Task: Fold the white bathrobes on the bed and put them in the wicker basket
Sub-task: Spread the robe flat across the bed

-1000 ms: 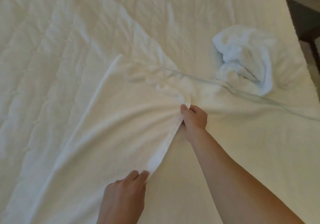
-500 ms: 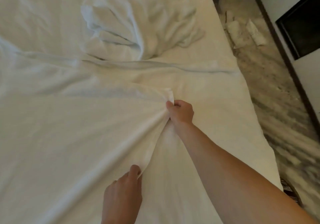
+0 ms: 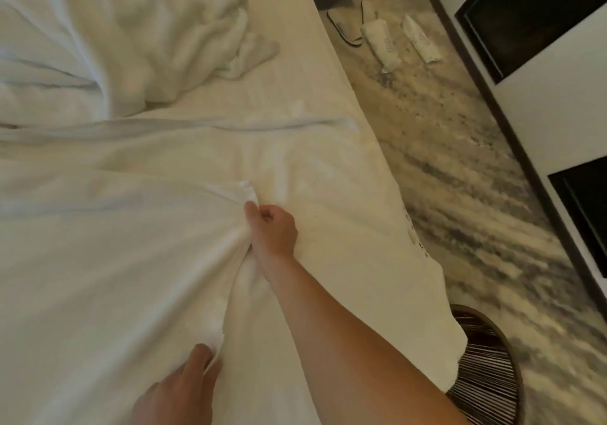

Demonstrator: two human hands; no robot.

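A white bathrobe lies spread flat across the bed. My right hand pinches the robe's front edge near the middle of the view. My left hand pinches the same edge lower down, close to me. The edge runs taut between the two hands. The robe's belt stretches across the bed above my right hand. A second white bathrobe lies crumpled at the top left. The wicker basket stands on the floor at the bed's lower right corner, partly hidden by the bedding.
The bed's right edge runs diagonally from top centre to lower right. Beyond it is a mottled carpet with slippers and two rolled white towels on it. A white wall with dark panels lines the right side.
The view has swung right, so the floor, wall and basket have come into sight. Both hands keep their hold on the robe's edge and have dragged it toward the bed's right side.
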